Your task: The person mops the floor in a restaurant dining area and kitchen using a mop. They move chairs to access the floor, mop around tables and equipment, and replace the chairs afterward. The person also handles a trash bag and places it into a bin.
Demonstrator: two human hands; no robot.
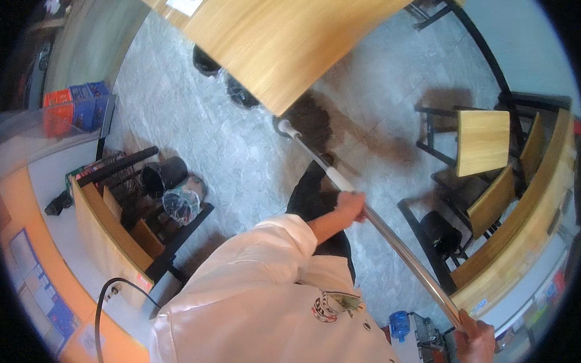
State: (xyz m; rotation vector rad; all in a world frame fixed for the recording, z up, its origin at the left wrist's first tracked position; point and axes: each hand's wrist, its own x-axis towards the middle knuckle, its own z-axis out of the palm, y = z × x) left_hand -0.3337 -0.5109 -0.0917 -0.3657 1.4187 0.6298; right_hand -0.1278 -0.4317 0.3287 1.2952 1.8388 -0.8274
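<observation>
A long metal mop-like pole point(403, 250) runs slantwise across the view, from the lower right up to the table's corner. My left hand point(351, 206) wraps around its middle, just behind a white plastic sleeve point(339, 179). At the pole's near end, my right hand point(474, 339) grips it low on the right. The far end carries a white joint point(289, 128) next to the corner of the wooden table point(285, 51). Whatever head the pole carries is mostly hidden by the tabletop, so its kind is unclear.
Grey marbled floor point(243, 146) surrounds my feet. Black bins point(206, 61) stand by the table. On the left, another bin point(171, 172) and a clear-bagged bin point(184, 202) sit by a tipped-looking wooden table point(111, 223). Wooden stools point(483, 142) line the right-hand table point(518, 247).
</observation>
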